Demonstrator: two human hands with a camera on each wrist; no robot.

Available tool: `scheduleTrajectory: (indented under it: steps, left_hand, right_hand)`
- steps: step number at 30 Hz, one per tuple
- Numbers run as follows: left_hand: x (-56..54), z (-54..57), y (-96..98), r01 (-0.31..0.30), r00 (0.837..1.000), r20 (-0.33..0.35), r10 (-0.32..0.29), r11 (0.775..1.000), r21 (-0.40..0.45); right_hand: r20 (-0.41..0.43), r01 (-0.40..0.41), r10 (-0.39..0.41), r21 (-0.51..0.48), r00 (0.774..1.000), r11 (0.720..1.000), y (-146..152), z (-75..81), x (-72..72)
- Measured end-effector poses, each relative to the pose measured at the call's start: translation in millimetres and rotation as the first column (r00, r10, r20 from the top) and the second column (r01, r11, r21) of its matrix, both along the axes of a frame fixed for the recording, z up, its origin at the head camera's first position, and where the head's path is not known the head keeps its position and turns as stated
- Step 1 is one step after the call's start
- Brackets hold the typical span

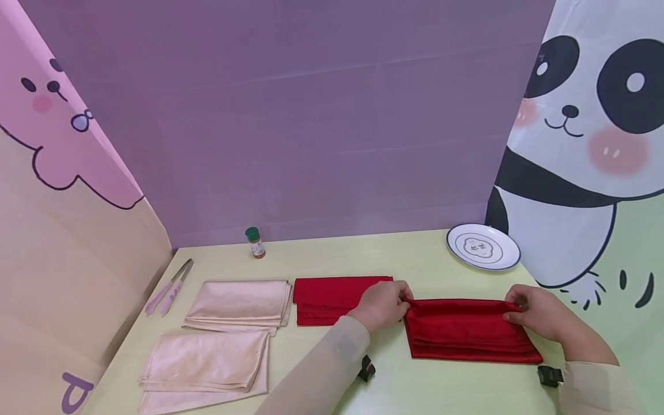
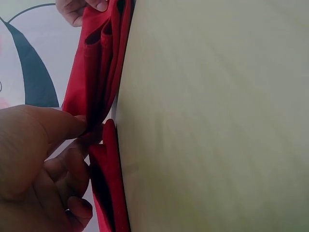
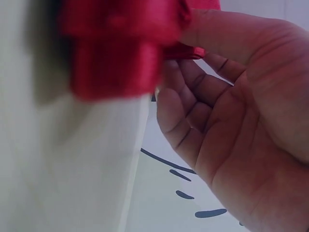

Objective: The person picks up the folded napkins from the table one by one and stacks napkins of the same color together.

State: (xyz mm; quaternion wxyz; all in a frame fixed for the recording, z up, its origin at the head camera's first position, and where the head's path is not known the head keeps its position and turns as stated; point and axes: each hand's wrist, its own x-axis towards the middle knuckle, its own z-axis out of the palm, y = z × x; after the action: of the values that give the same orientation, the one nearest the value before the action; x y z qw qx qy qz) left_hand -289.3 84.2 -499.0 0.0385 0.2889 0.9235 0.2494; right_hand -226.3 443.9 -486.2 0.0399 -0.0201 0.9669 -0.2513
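Note:
A red satin cloth (image 1: 472, 331), folded into a layered rectangle, lies on the right part of the table. My left hand (image 1: 383, 304) pinches its far left corner between thumb and fingers, as the left wrist view also shows. At the far right corner, my right hand (image 1: 536, 314) pinches the cloth's edge; in the right wrist view a thin fold sits between thumb and fingers. Another folded red cloth (image 1: 332, 300) lies to the left, partly hidden behind my left hand.
Two folded pale pink cloths, one farther back (image 1: 238, 302) and one nearer (image 1: 204, 363), lie at the left. Tongs (image 1: 171, 288) rest beside them. A green-capped spice jar (image 1: 255, 243) stands at the back, and a white plate (image 1: 483, 246) sits at the back right.

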Motion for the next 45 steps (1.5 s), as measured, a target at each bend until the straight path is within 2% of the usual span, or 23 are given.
scheduleTrajectory:
  steps: [8, 18, 23, 31, 37, 45]
  left_hand:
    - [1.7, 0.6, 1.5, -0.024, 0.999, 0.021, 0.024, 0.999, 0.022]
    - [1.9, 1.0, 2.0, -0.061, 0.997, 0.056, 0.054, 0.991, 0.118]
    - [2.6, 3.2, 0.6, -0.079, 0.996, 0.041, 0.074, 0.988, 0.135]
    - [2.9, 5.0, 0.3, -0.046, 0.999, -0.015, 0.048, 0.991, 0.13]
    - [4.4, 5.4, 1.5, -0.07, 0.997, 0.028, 0.067, 0.987, 0.142]
    - [7.2, 7.7, 2.8, -0.08, 0.993, 0.098, 0.063, 0.981, 0.176]
  right_hand:
    - [-0.026, -0.002, 0.001, -0.008, 1.0, 1.0, 2.5, -0.4, 1.3]
    - [-0.033, 0.044, -0.047, -0.068, 0.998, 0.997, 2.0, 3.3, 2.4]
    - [-0.034, 0.072, -0.076, -0.1, 0.997, 0.992, 4.8, 2.2, 2.3]
    - [-0.066, 0.079, -0.087, -0.108, 0.994, 0.991, 7.1, -1.4, 3.9]
    - [-0.077, 0.077, -0.086, -0.117, 0.993, 0.99, 7.3, -2.2, 3.5]
    - [0.021, 0.085, -0.083, -0.151, 0.996, 0.985, 7.8, 2.6, 2.7]
